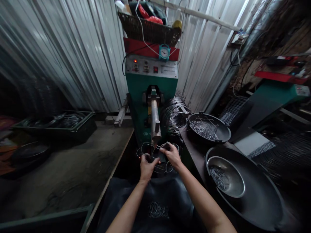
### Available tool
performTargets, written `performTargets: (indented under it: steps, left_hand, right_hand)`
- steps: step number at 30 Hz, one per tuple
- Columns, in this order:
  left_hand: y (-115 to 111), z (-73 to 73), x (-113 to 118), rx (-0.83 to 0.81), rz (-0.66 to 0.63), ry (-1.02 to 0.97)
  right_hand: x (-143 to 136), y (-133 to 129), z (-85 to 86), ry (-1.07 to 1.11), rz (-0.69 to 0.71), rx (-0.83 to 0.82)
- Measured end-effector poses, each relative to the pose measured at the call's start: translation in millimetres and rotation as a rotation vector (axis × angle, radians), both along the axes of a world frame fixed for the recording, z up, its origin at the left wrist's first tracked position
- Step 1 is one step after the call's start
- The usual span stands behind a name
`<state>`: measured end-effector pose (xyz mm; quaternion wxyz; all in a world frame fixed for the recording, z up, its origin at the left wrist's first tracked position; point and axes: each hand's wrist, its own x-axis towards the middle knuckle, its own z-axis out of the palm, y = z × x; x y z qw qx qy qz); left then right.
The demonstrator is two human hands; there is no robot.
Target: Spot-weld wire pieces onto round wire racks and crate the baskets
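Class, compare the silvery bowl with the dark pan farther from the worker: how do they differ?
The bowl is shiny, silvery metal, while the pan is dark and dull. The bowl sits inside a much larger dark basin; the pan stands outside that basin, beyond it. Both are round and open, and both hold loose metal wire pieces.

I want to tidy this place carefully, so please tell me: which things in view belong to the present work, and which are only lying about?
In the work, it seems: wire frame, left hand, right hand, green machine, wire pieces on the lap; probably the steel bowl of pieces.

Apparently just lying about: teal clock, woven basket, crate at left.
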<state>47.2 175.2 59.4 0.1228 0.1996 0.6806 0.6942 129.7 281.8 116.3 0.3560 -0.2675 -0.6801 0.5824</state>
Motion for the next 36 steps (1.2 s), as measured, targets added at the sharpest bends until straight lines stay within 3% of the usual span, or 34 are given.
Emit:
performTargets:
  steps: [7, 11, 13, 17, 23, 30, 32, 36]
  left_hand:
    - [-1.1, -1.7, 0.9, -0.051, -0.068, 0.06]
    - [-3.1, -6.3, 5.7, -0.033, -0.011, 0.054]
    - [-4.6, -7.9, 6.8, 0.034, -0.011, -0.051]
    - [-7.7, -6.3, 1.9, 0.207, 0.051, -0.4]
    - [-13.8, 0.1, -5.5, 0.228, 0.067, -0.584]
    - [-18.7, -8.2, -6.4, 0.224, 0.125, -0.519]
    - [-20.4, -11.7, -6.9, 0.243, 0.142, -0.461]
    - [-22.8, -11.0, -6.5, 0.3, 0.144, -0.419]
  right_hand:
    - [23.7, -8.5, -6.5, 0.152, -0.119, -0.232]
    - [32.9, -19.3, 0.2, 0.178, -0.144, -0.085]
    - [37.6, -19.6, 3.4, 0.168, -0.157, -0.044]
    - [43.6, -11.1, 4.5, 0.232, -0.257, -0.133]
    - [36.3, -14.2, 4.4, 0.252, -0.159, -0.095]
    - [31.2, -26.5, 2.0, 0.139, -0.005, 0.187]
    - [30.0, -21.9, 4.3, 0.101, 0.012, 0.169]
    - [25.1, -9.2, 6.8, 0.084, -0.014, -0.033]
